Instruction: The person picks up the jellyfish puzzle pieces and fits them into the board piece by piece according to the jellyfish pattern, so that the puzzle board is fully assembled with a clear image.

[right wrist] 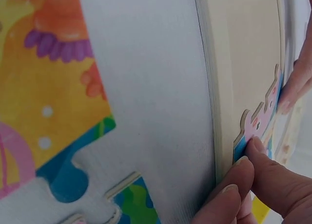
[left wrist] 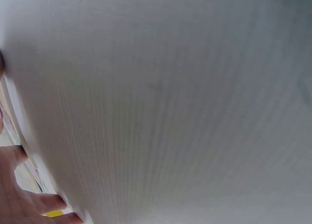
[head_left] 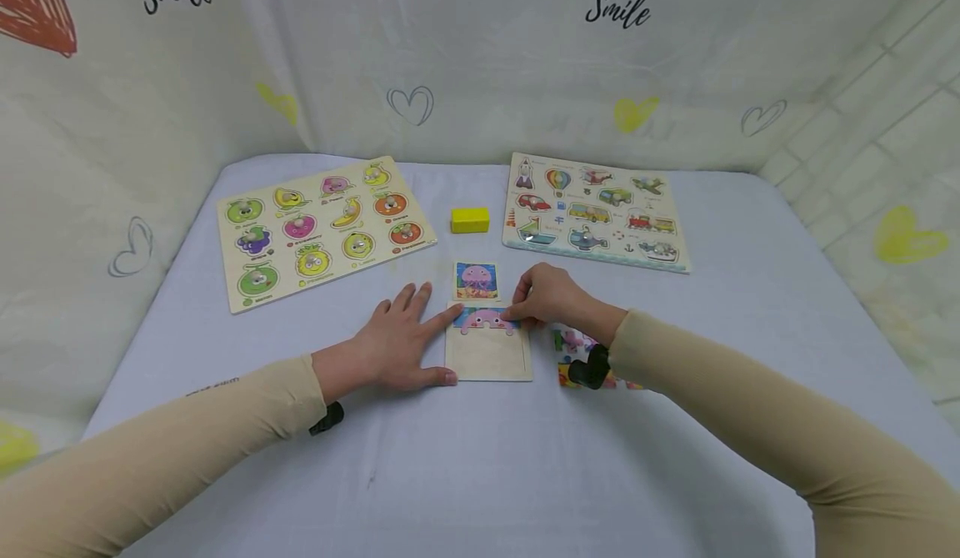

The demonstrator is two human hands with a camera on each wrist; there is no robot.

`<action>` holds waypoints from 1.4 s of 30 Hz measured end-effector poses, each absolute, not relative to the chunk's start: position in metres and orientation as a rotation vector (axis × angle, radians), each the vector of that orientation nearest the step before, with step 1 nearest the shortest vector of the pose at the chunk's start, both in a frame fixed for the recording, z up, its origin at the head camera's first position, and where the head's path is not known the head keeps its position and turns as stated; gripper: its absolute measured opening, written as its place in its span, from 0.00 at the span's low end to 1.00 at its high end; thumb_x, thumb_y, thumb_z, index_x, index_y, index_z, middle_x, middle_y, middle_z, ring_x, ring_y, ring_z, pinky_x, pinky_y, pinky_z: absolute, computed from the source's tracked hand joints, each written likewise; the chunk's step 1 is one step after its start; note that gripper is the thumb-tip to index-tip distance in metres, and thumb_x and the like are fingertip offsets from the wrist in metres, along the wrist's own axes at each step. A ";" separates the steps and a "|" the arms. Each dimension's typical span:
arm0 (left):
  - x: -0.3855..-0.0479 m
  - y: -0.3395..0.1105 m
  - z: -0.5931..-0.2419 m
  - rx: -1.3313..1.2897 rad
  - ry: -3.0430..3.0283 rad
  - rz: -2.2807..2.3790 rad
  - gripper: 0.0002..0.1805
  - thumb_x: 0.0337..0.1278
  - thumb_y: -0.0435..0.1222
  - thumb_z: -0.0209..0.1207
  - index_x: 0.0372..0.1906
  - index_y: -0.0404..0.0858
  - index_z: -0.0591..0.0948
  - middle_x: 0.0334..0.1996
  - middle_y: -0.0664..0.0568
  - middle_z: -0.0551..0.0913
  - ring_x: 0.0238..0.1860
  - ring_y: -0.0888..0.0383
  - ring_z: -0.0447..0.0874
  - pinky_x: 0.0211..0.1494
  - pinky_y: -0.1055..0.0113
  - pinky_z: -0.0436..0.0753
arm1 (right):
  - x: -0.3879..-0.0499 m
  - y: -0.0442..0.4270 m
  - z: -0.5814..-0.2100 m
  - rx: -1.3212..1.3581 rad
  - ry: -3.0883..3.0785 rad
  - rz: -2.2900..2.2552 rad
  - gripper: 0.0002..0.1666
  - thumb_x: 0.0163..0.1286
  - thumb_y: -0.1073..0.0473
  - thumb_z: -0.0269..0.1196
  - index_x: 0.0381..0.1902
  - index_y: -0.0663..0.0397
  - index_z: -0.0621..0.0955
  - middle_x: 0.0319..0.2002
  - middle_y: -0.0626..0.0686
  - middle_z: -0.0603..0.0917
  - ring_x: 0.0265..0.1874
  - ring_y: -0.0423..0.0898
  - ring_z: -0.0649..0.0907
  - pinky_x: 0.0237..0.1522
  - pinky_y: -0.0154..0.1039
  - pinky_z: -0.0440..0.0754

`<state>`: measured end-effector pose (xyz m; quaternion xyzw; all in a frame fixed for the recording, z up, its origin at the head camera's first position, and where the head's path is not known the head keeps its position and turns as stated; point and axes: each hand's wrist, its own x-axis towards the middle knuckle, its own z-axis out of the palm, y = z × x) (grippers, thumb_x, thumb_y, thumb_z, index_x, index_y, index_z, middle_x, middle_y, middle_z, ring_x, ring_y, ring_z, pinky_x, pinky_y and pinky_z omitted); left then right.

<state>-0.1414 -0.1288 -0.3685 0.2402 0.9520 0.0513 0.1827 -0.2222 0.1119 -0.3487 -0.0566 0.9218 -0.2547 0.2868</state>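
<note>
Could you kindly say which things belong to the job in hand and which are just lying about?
Apparently in use:
puzzle tray
face piece
loose pieces
pink-creature picture
left hand
right hand

Apparently lying about:
fruit board
vehicle board
yellow block

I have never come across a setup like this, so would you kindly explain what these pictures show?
There is no machine: a person works with two bare hands. The wide picture comes from a head-worn camera looking down; the others come from cameras on each wrist. The left wrist's shows mostly cloth. On the white-covered table lie a pale fruit-puzzle board, a pale vehicle-puzzle board, a yellow rectangular block, a square pink-creature picture and colourful loose jigsaw pieces. The left hand, fingers spread, touches a shallow beige tray. The right hand holds a pink-and-blue jigsaw strip at the tray's far end, thumb on top.
</note>
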 end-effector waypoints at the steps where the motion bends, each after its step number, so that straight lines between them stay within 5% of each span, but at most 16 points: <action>1: -0.141 -0.129 -0.368 0.679 2.687 0.143 0.53 0.58 0.70 0.57 0.83 0.54 0.53 0.82 0.32 0.47 0.80 0.30 0.47 0.74 0.33 0.62 | -0.222 0.112 -0.348 -0.149 2.464 -0.680 0.15 0.64 0.51 0.75 0.33 0.57 0.83 0.23 0.50 0.82 0.22 0.42 0.80 0.27 0.30 0.78; 28: -0.142 -0.131 -0.369 0.685 2.691 0.214 0.53 0.57 0.67 0.61 0.82 0.53 0.56 0.81 0.32 0.48 0.80 0.29 0.48 0.73 0.31 0.63 | -0.221 0.119 -0.351 -0.190 2.462 -0.732 0.16 0.64 0.49 0.74 0.35 0.55 0.83 0.26 0.51 0.85 0.24 0.44 0.82 0.30 0.32 0.79; 42: -0.143 -0.130 -0.367 0.702 2.692 0.196 0.53 0.57 0.67 0.61 0.82 0.52 0.56 0.81 0.32 0.49 0.80 0.29 0.48 0.73 0.31 0.63 | -0.210 0.179 -0.342 -0.342 2.601 -0.812 0.14 0.70 0.54 0.69 0.47 0.56 0.84 0.39 0.53 0.86 0.40 0.47 0.81 0.48 0.41 0.78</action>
